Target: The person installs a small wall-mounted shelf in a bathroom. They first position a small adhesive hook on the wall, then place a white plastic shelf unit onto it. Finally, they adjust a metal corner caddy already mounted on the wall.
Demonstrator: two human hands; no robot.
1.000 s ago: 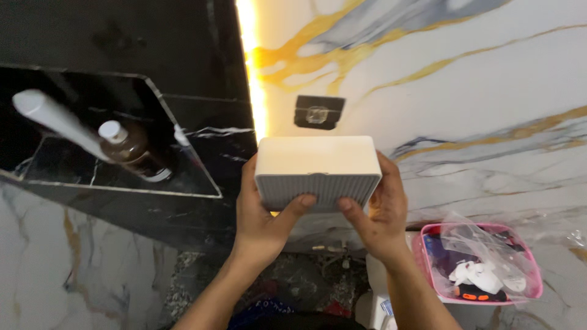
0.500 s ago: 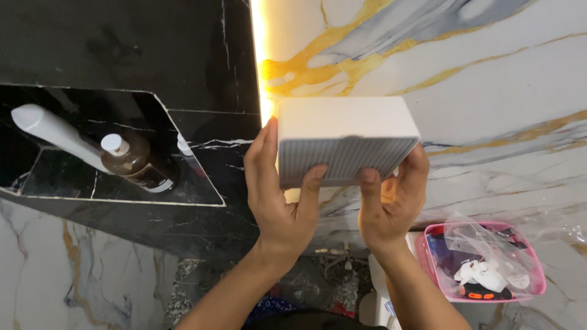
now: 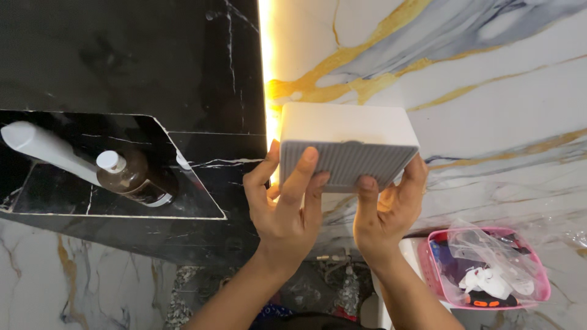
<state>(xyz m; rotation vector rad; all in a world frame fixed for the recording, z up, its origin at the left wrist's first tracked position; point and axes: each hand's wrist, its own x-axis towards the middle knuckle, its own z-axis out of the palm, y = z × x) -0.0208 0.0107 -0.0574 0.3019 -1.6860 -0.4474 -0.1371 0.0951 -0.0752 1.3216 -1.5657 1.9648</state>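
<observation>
I hold a white rectangular box [image 3: 345, 137] with a ribbed grey front against the white marble wall [image 3: 489, 79] with gold and grey veins. My left hand [image 3: 284, 205] grips its left end, fingers spread over the ribbed face. My right hand [image 3: 388, 211] supports its right end from below, one finger on the ribbed face. The box covers the wall behind it.
A black marble niche [image 3: 122, 183] on the left holds a brown bottle with a white cap [image 3: 131, 177] and a white tube [image 3: 49, 150]. A lit vertical strip [image 3: 265, 61] divides black and white marble. A pink basket [image 3: 489, 269] with plastic bags sits at lower right.
Both hands have lifted the box up the wall and slightly right. It now covers the small dark wall bracket that showed above it a second ago. My fingers moved further onto the ribbed face.
</observation>
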